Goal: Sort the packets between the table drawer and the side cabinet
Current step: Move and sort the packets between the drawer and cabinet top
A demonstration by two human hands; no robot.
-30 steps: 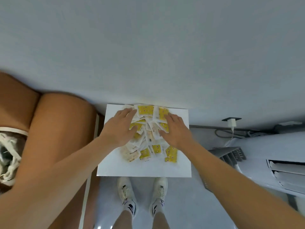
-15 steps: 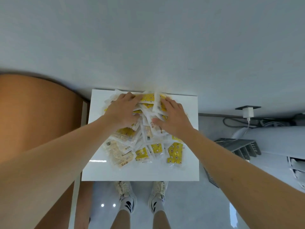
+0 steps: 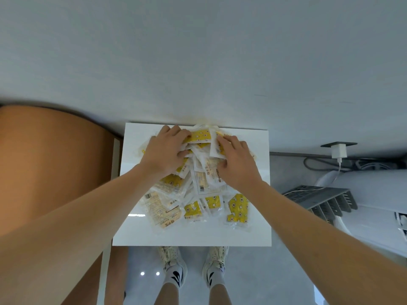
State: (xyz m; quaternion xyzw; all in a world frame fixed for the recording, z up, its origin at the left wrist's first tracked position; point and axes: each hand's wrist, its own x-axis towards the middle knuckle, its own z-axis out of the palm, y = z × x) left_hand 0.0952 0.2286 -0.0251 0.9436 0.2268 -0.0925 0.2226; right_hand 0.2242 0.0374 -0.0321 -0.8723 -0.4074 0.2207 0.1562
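A heap of small packets [image 3: 198, 194], yellow and clear-white, lies on the white top of a low cabinet [image 3: 193, 235] against the wall. My left hand [image 3: 167, 150] lies on the far left of the heap, fingers curled over the packets and thumb tucked into them. My right hand [image 3: 237, 164] covers the far right of the heap, its fingers bent round a white packet and its thumb pressed in below. Loose packets [image 3: 239, 209] spread toward the near edge. No drawer is in view.
An orange-brown curved surface [image 3: 55, 164] adjoins the cabinet on the left. A grey slatted rack [image 3: 319, 199] and white furniture [image 3: 374, 194] stand on the right, below a wall charger [image 3: 339, 150] with its cable. My feet [image 3: 174, 260] stand on the grey floor.
Both hands have slid from the middle of the heap to its far side by the wall and their fingers have curled in. More packets now lie uncovered near the front.
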